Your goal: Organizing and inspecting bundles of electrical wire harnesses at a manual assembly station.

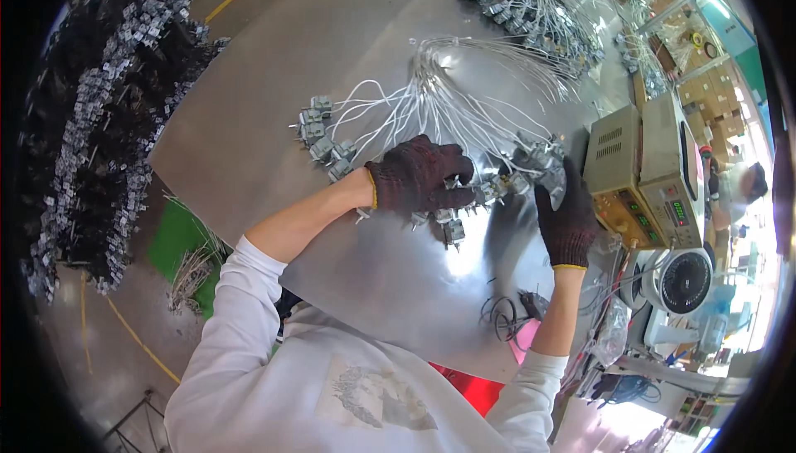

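A bundle of white wires [431,92] fans across the metal table, with small grey blocky parts [319,129] on the wire ends nearest me. My left hand [421,174], in a dark knitted glove, lies over the middle of the row. Its fingers and thumb are curled about a grey part at the fingertips, mostly hidden. My right hand [569,216], gloved alike, stands at the row's right end. Its thumb and fingers are apart, beside a cluster of grey parts [541,161]. A few more parts [450,227] lie just below my left hand.
A second wired bundle [535,17] lies at the table's far right. Two bench instruments [643,171] with lit displays stand right of my right hand, a black fan [685,281] nearer. Thin black cable [502,316] coils near the front edge. Heaped wired parts [108,113] fill the left side.
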Demonstrator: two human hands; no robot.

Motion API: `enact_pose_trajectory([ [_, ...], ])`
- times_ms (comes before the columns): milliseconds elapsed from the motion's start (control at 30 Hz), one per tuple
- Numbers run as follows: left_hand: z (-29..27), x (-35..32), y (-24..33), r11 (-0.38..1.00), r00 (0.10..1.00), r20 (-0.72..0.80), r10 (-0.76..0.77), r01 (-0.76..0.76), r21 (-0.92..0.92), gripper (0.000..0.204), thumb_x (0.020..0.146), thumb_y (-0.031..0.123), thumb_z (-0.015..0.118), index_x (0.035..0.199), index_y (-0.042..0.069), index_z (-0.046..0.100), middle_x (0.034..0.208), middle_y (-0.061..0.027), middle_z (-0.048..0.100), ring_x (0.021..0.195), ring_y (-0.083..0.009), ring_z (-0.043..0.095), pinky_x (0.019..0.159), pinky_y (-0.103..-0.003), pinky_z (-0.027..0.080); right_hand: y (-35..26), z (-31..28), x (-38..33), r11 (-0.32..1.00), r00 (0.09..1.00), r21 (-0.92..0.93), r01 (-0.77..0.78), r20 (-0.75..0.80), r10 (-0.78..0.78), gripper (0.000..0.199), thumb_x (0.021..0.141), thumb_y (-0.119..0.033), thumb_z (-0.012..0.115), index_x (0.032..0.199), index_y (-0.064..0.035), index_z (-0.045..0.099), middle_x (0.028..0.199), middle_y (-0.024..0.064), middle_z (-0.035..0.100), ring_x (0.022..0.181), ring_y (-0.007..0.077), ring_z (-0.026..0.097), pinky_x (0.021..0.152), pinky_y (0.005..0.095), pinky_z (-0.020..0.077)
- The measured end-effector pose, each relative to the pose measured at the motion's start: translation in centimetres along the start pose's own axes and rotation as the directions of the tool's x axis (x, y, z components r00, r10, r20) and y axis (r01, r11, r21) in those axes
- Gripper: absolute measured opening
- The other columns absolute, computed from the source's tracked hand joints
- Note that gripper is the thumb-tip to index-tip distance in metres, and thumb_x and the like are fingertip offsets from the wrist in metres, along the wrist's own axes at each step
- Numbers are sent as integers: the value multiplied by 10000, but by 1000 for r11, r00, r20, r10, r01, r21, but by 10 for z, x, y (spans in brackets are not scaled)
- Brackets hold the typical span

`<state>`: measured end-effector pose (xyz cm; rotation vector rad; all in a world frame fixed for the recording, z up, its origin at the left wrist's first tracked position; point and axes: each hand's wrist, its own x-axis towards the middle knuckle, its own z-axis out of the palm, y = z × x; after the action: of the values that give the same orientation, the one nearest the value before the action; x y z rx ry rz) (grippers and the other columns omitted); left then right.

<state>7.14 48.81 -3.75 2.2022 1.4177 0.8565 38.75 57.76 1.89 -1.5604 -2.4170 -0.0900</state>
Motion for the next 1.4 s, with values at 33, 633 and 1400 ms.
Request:
enact_pose_trajectory([
  [33,-7,4,4,999,999,43,-25,27,-45,410,961,510,777,1060,113,751,1023,-118,747,829,-344,759,786,-465,591,5,1,1,998,998,55,23,-52,-20,677,1003,-406,766,1563,-89,555,1473,200,671,1328,399,662,1094,497,542],
  [633,-51,-8,54,795,989,-117,87,1,607,277,932,378,667,980,121,758,952,-110,721,1030,-311,679,1007,-498,458,-40,16,-26,969,998,244,26,-57,-12,718,884,-391,901,1451,-77,593,884,107,745,797,303,743,737,450,588],
  [1400,41,-14,15,966,981,130,144,-168,196,821,1001,379,705,1698,103,370,1744,-228,382,939,-408,744,892,-548,586,-23,22,-10,925,985,349,150,-130,-111,508,938,-222,854,1395,-53,709,1174,159,772,952,310,761,854,409,608],
])
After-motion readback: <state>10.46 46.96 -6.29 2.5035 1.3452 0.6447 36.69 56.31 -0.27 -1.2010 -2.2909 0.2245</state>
